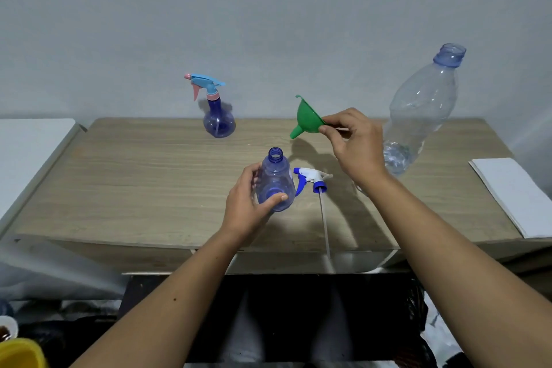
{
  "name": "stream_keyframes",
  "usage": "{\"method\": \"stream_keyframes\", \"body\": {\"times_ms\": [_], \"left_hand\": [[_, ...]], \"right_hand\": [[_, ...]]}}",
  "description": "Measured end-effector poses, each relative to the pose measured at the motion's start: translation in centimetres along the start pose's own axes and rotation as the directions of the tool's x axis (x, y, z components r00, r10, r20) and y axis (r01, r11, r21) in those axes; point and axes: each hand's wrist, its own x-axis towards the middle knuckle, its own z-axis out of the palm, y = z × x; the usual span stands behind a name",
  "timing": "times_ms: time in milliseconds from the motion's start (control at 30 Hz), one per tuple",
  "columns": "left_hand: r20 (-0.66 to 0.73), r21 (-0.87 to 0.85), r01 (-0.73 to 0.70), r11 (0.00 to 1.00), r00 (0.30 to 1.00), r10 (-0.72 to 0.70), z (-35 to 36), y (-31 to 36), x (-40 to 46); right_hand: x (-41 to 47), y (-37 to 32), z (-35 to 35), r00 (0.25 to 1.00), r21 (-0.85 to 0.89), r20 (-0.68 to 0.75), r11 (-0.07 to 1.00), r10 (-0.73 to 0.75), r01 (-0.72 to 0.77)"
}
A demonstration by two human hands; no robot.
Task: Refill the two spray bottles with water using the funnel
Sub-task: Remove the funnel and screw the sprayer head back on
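Left hand (251, 203) grasping upright open spray bottle (274, 181), right hand (355, 143) pinching green funnel (307, 119), spout tilted down-left toward the bottle

We see a wooden table (143, 176) standing against a plain pale wall (268, 9). At the right edge of the table lies a white folded paper (516, 197). On the left, beside the table, there is a white surface (27, 152). In the bottom left corner we see a yellow container (21, 352), only in part.
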Motion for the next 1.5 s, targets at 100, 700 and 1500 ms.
{"method": "stream_keyframes", "body": {"times_ms": [100, 700, 1500], "left_hand": [[0.002, 0.0, 0.0, 1.0, 1.0, 0.0, -0.1, -0.1, 0.2], [0.043, -0.033, 0.016, 0.999, 0.999, -0.014, -0.2, -1.3, 0.8], [0.054, -0.035, -0.001, 0.999, 0.999, 0.003, -0.3, -1.0, 0.5]], "right_hand": [[-0.9, 1.9, 1.7, 0.972, 0.034, 0.008, 0.971, 0.237, -0.237], [-3.4, 7.4, 7.5, 0.559, 0.202, 0.051, 0.539, 0.828, -0.817], [-6.9, 5.4, 4.9, 0.804, -0.147, 0.1, 0.808, 0.586, -0.571]]}}
